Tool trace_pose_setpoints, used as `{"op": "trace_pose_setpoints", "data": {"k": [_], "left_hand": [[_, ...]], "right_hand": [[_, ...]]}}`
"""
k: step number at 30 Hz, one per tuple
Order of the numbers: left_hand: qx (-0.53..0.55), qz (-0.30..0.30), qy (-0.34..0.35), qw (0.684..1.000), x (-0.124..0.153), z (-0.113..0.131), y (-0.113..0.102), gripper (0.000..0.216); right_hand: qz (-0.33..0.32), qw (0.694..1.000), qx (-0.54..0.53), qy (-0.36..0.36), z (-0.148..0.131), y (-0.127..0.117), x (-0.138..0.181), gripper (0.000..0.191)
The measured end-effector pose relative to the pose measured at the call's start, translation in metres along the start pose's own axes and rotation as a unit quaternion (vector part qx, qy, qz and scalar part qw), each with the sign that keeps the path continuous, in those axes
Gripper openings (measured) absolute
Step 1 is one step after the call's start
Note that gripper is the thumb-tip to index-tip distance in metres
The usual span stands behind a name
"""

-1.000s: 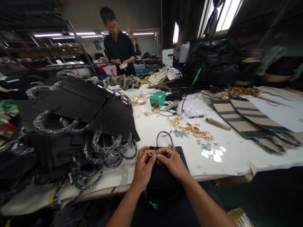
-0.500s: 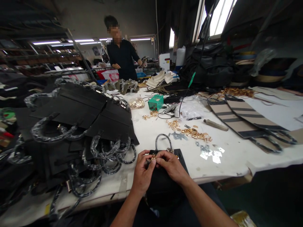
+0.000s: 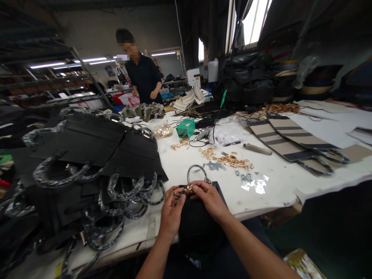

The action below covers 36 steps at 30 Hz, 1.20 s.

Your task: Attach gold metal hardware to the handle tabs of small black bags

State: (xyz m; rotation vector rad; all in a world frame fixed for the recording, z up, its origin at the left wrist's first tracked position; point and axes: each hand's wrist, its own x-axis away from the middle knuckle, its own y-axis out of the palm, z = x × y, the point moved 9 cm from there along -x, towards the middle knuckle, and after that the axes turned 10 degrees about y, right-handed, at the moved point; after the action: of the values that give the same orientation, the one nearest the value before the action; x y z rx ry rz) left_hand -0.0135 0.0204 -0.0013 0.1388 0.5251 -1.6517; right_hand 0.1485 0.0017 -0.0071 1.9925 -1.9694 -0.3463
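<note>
A black bag [image 3: 197, 224] lies over the near edge of the white table [image 3: 276, 186], its wrapped handle [image 3: 195, 170] arching up behind my fingers. My left hand [image 3: 171, 212] and my right hand [image 3: 209, 199] meet at the bag's top edge. Both pinch a small gold metal clasp [image 3: 188, 188] fixed there, fingers closed around it. A scatter of several loose gold metal fittings [image 3: 229, 159] lies on the table beyond my right hand.
A big stack of black bags with wrapped handles [image 3: 95, 155] fills the table's left. Striped beige panels [image 3: 287, 139], a green box [image 3: 186, 128], a clear bag of fittings [image 3: 162, 131] and cables lie farther back. A person in black [image 3: 142, 79] stands at the far end.
My hands stay pinched on the clasp at the bag's top. The camera has swung a little, shifting the scene left. The person at the far end has lowered their hands and turned.
</note>
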Motion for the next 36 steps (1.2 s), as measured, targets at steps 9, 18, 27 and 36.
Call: {"op": "trace_pose_setpoints", "data": {"k": [9, 18, 27, 36], "left_hand": [[0.094, 0.119, -0.169, 0.974, 0.004, -0.012, -0.001, 0.041], [0.247, -0.068, -0.333, 0.908, 0.009, 0.005, 0.054, 0.049], [0.349, -0.047, -0.325, 0.878, 0.013, -0.004, 0.052, 0.055], [0.375, -0.037, -0.249, 0.892, 0.012, -0.006, 0.042, 0.045]], "right_hand": [[0.107, 0.992, 0.056, -0.021, -0.016, -0.060, 0.009, 0.035], [0.074, 0.995, 0.067, -0.022, -0.012, -0.060, 0.006, 0.039], [-0.010, 0.898, 0.431, -0.081, -0.048, -0.041, 0.010, 0.019], [-0.030, 0.864, 0.491, -0.109, -0.051, -0.026, 0.005, 0.022]]}}
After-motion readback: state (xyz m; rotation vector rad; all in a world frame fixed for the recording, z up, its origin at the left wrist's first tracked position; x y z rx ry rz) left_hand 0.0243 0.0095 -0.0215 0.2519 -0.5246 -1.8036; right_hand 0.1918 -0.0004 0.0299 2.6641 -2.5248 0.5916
